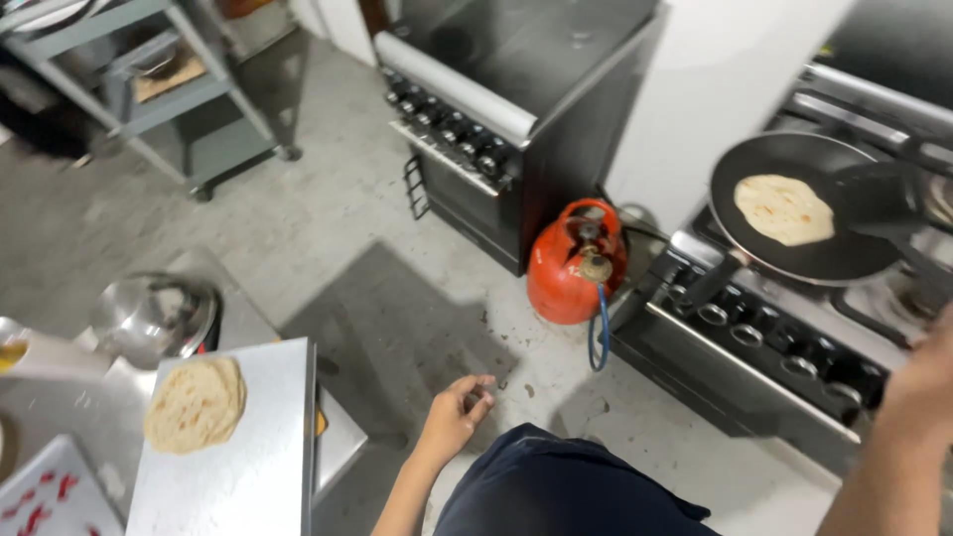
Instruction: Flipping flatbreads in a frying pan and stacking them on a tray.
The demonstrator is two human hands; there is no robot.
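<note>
Flatbread [784,209] lies in the black frying pan [806,206] on the stove [774,337] at right. The person's right hand [918,382] hangs blurred near the stove's front edge; whether it grips anything, I cannot tell. Their left hand [454,412] hovers loosely curled and empty over the floor. Another flatbread [196,403] rests on a steel counter [248,467], well apart. An orange gas cylinder [574,263] stands beside the stove.

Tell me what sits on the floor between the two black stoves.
In the head view, an orange-red gas cylinder stands on the concrete floor between the far stove and the near stove, with a blue hose hanging from its valve.
</note>
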